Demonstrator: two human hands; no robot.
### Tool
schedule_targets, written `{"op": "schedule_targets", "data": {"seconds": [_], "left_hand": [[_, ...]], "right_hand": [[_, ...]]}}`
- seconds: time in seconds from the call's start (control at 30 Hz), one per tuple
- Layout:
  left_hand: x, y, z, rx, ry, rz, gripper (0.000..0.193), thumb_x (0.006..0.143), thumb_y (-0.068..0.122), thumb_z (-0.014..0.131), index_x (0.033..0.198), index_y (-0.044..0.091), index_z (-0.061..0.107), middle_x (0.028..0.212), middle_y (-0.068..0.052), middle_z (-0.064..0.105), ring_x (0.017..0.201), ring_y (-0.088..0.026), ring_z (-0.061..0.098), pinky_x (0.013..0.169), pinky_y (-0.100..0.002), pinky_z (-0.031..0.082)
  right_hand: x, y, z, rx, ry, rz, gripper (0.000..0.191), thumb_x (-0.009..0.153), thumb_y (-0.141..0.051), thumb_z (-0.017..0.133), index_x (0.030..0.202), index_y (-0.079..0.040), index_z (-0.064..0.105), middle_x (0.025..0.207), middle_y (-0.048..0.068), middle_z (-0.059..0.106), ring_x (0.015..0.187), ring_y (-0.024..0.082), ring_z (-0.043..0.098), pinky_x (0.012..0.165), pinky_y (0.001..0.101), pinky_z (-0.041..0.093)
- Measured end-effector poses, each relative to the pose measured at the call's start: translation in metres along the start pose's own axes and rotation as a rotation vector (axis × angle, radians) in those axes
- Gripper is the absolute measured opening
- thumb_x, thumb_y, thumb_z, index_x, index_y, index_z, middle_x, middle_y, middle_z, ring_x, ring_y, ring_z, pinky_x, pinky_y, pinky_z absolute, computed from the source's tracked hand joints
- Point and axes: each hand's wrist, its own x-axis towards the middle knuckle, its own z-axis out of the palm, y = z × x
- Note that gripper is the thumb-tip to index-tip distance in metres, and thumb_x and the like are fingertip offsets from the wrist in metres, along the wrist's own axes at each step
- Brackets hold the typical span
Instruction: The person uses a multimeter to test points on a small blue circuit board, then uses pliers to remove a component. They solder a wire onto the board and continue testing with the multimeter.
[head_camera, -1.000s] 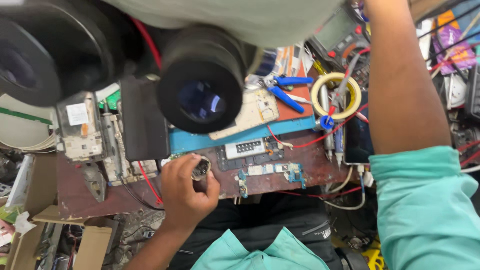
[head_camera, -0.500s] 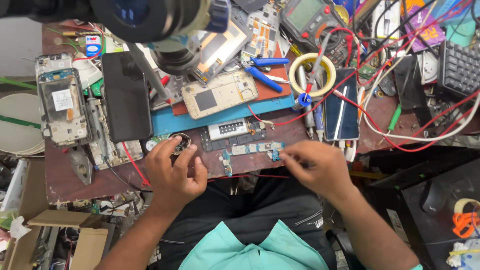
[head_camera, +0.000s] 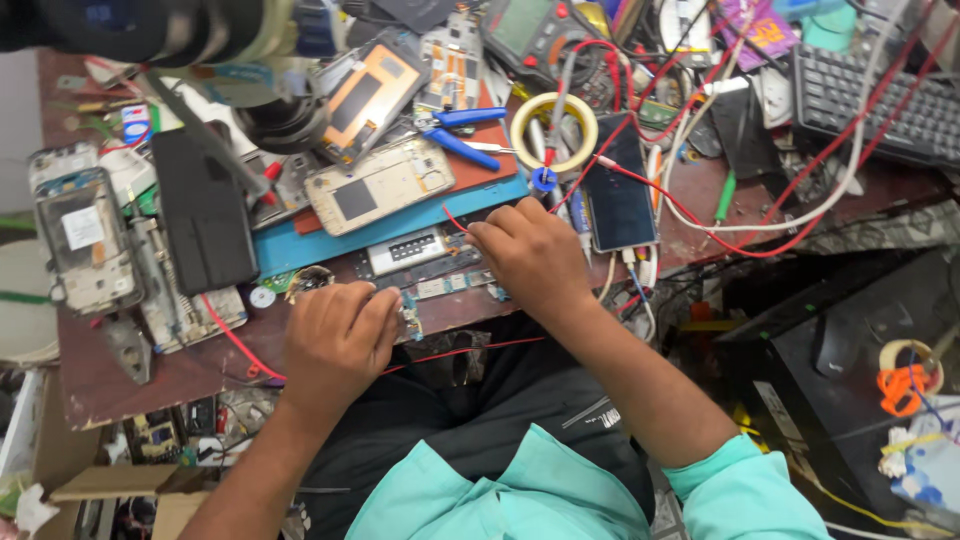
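My left hand (head_camera: 338, 335) is closed around a small green circuit board piece (head_camera: 409, 314) at the near edge of the workbench. My right hand (head_camera: 530, 255) rests with curled fingers on a long dark circuit board (head_camera: 425, 262) and touches a thin red wire (head_camera: 453, 217); what its fingertips pinch is hidden. A white phone back frame (head_camera: 380, 185) lies on the blue mat (head_camera: 300, 245) just beyond both hands.
A dark phone (head_camera: 618, 195), a roll of yellow tape (head_camera: 553, 128), blue-handled cutters (head_camera: 455, 130) and a multimeter (head_camera: 530, 30) crowd the bench behind. A black slab (head_camera: 205, 215) and a stripped phone frame (head_camera: 85, 240) lie left. A keyboard (head_camera: 880, 95) sits right. Microscope (head_camera: 170, 30) overhangs top left.
My right hand has moved up from the bench edge onto the long circuit board by the red wire. My left hand stays at the near edge on the small board.
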Motion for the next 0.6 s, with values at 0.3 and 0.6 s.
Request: {"op": "schedule_targets", "data": {"seconds": [0.3, 0.6], "left_hand": [[0.052, 0.02, 0.039, -0.138, -0.049, 0.085, 0.027, 0.089, 0.01, 0.071, 0.115, 0.006, 0.072, 0.096, -0.006, 0.064, 0.089, -0.025, 0.064, 0.077, -0.039, 0.051], [0.031, 0.015, 0.04, -0.151, -0.007, 0.072, 0.035, 0.078, 0.002, 0.071, 0.113, 0.008, 0.074, 0.096, -0.008, 0.062, 0.086, -0.027, 0.065, 0.074, -0.04, 0.053]], "right_hand": [[-0.026, -0.009, -0.031, 0.194, 0.102, 0.029, 0.012, 0.092, -0.018, 0.079, 0.097, -0.01, 0.071, 0.095, 0.003, 0.068, 0.085, 0.023, 0.065, 0.072, 0.0361, 0.052], [0.019, 0.075, -0.004, 0.045, 0.124, 0.523, 0.029, 0.093, -0.034, 0.079, 0.107, -0.01, 0.079, 0.087, 0.012, 0.072, 0.073, 0.031, 0.07, 0.065, 0.0441, 0.053]]}}
